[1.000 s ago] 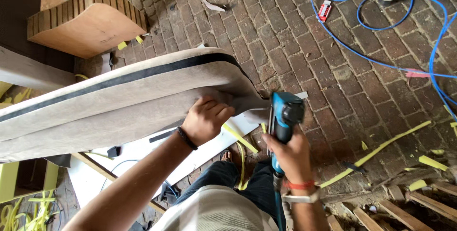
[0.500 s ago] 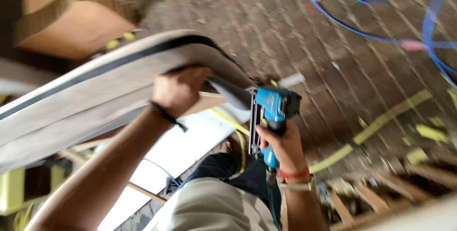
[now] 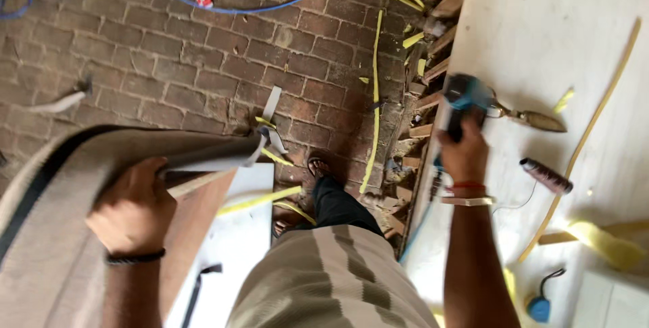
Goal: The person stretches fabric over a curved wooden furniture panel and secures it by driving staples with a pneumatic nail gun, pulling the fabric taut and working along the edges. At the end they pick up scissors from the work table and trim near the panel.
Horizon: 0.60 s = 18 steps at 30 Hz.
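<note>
Padded panel: matt grey-beige cloth, black trim | stapler: teal body, probably plastic, blurred | floor: rough matt brick | board: pale smooth wood | shears: dull metal | hose: glossy blue plastic

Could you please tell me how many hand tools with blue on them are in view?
2: a blue power tool gripped in the right hand over the pale board, and a small blue-handled tool lying near the board's lower edge. Others may be out of view.
</note>
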Motion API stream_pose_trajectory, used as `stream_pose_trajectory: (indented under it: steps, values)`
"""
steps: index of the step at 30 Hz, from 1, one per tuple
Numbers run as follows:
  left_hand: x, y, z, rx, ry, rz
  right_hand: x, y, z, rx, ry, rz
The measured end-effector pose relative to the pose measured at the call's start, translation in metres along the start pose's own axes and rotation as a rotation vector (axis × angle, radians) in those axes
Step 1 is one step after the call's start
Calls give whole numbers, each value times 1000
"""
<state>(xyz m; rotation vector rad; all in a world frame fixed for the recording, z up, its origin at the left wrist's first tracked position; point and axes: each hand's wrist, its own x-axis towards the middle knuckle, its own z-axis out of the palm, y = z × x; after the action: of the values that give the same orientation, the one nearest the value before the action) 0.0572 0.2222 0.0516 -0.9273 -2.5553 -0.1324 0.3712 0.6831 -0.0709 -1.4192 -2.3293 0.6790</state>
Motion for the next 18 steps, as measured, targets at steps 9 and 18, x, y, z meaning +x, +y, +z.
stream_pose_trajectory:
  steps: [9,18]
  values:
    - [9,-9,10,-191,15,136,-31,75,21,-608,213,-148]
    - [28,-9,26,-182,38,291,-25,-281,170,567,-749,-1191]
